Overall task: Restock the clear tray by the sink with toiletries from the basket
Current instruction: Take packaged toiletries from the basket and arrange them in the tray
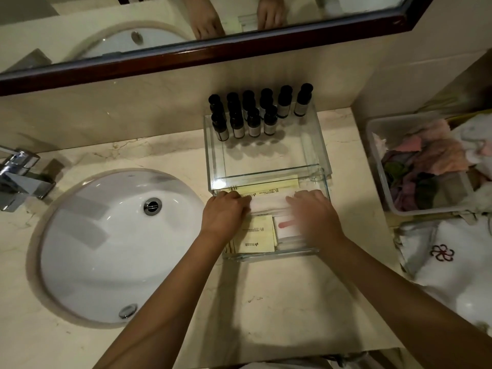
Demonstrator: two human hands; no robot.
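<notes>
Clear tray (216,155) sits on the counter (266,302), just R of the sink (114,243), w/ its back end close to the wall. A glass wall crosses it, splitting it front/back.

Back part: small dark-capped bottles (253,115) stand upright in two rows at the far end.

Front part: flat sachets. Yellow packets (259,233) lie near-L, w/ a pale packet showing a pink item (288,225) just beside them. More yellow ones lie up by the cross wall. A long white packet (269,202) lies crosswise over these, approx mid front part.

L hand (225,209) is inside the front part, knuckles up, fingers curled over the L end of the white packet and gripping it. R hand (314,214) is on the packet's R end, palm down. It's motion-blurred, so can't tell if the fingers clamp or just lie flat.

Chrome faucet (21,177) is at the far L of the sink. The mirror (213,53), dark wood frame, runs above the wall and reflects both hands.

R of the tray and apart from it is a plastic bin (372,166) full of crumpled coloured cloths. Nearer the person lies a white towel (458,278) w/ a dark red flower logo.
</notes>
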